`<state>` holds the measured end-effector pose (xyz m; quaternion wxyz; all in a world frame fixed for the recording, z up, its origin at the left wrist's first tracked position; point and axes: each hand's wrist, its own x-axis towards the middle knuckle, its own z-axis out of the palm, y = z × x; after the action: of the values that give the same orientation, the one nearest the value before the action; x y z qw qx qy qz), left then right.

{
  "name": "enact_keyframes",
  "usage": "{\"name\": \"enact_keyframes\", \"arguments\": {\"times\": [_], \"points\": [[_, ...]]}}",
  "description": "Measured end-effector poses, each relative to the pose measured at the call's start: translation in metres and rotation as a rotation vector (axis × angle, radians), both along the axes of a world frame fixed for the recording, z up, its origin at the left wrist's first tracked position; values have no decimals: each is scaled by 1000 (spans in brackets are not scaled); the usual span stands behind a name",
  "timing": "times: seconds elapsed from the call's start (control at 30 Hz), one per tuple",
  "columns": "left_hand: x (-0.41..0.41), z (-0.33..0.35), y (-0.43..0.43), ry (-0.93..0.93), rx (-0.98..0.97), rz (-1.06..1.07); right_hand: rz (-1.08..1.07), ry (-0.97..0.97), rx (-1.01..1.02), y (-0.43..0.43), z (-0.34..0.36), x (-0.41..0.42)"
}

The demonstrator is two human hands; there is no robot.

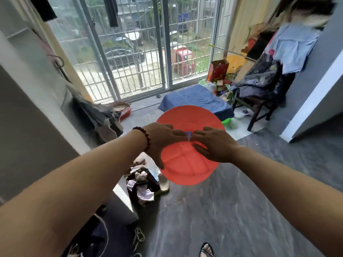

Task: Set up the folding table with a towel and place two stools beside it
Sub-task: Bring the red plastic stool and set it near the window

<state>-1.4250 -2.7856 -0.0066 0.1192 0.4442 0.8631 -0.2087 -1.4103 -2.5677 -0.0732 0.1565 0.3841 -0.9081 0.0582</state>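
Two red stools (185,169) are held up off the floor, round seats facing the camera, one seat overlapping the other. Left hand (161,140) grasps them from the left, fingers across the seats toward the middle, thumb down the left rim. Right hand (215,143) grasps from the right, fingers meeting the left's at the centre. Exact wrap of the fingertips is unclear.

Blue towel (194,98) is already draped over the table by the window; the table itself is hidden under it. It lies straight ahead beyond the stools, slightly right, long side running left-right. Both hands are about equally near; the right is on the table's side.

Likely step: carry the stools forward and set them down. A cluttered chair (259,101) is just beside the table's right end and a green basin (227,121) is at its near right corner, so the near and left sides look freer.
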Motion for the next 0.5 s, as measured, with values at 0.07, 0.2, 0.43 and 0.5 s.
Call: {"name": "enact_keyframes", "arguments": {"times": [0.07, 0.2, 0.43, 0.5], "points": [[-30, 5, 22, 13, -2, -11, -9, 8, -4, 22, 5, -27], [-76, 13, 62, 30, 5, -25, -39, 18, -7, 62, 13, -73], [-133, 13, 105, -12, 0, -20, -30, -5, -25, 105, 12, -125], [-147, 11, 113, -21, 3, -12, -38, -9, -23, 113, 12, -138]]}}
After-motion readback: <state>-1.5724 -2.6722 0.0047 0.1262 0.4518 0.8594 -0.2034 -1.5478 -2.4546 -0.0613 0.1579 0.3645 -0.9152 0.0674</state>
